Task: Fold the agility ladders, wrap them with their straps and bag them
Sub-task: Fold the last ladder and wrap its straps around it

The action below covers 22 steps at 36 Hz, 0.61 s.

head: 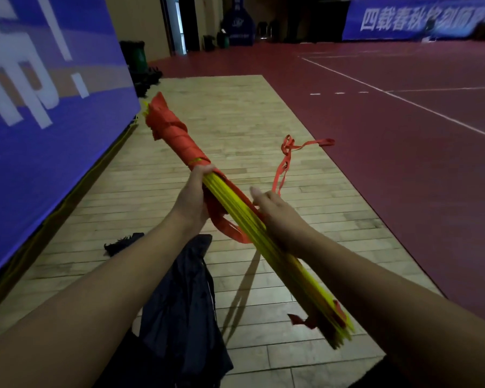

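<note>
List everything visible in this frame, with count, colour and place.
ladder bundle: one, yellow, held slanting above the floor
strap: count unclear, red, wound round the bundle's far end, loose tail to the right
bag: one, dark, on the wooden floor below the arms
black item: one, on the wood left of the bag
wooden floor: one strip, pale, centre
court floor: red, white lines, right
left banner: one, blue, white lettering
far banner: one, blue, back wall right
bin: one, green, far left
left hand: one, grips the bundle beside the wrap
right hand: one, on the bundle's middle, fingers hidden

"四载春秋" on far blue banner (420, 19)
</note>
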Motion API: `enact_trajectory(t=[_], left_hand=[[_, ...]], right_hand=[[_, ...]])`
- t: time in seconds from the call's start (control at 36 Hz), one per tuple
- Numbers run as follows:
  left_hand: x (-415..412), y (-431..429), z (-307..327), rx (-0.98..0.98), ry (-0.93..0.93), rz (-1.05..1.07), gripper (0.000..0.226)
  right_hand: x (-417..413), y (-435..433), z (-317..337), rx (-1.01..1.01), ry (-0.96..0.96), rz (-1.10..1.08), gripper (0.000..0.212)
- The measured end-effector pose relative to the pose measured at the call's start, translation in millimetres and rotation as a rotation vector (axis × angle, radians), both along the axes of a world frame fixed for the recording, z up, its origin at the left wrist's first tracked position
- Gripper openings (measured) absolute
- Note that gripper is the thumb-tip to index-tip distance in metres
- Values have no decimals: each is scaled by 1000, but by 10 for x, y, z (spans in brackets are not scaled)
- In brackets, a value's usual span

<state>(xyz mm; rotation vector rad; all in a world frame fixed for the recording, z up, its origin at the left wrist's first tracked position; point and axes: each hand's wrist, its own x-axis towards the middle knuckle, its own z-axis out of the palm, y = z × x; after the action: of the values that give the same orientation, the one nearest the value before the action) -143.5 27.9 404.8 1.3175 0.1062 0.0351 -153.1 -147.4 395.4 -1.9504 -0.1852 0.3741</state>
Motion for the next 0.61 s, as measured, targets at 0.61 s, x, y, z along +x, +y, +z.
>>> enact_trajectory(t=[0.61], left_hand=[[-30,188,144,-51,-170,-273,46]], right_hand=[[-170,-95,201,512,466,458,29]])
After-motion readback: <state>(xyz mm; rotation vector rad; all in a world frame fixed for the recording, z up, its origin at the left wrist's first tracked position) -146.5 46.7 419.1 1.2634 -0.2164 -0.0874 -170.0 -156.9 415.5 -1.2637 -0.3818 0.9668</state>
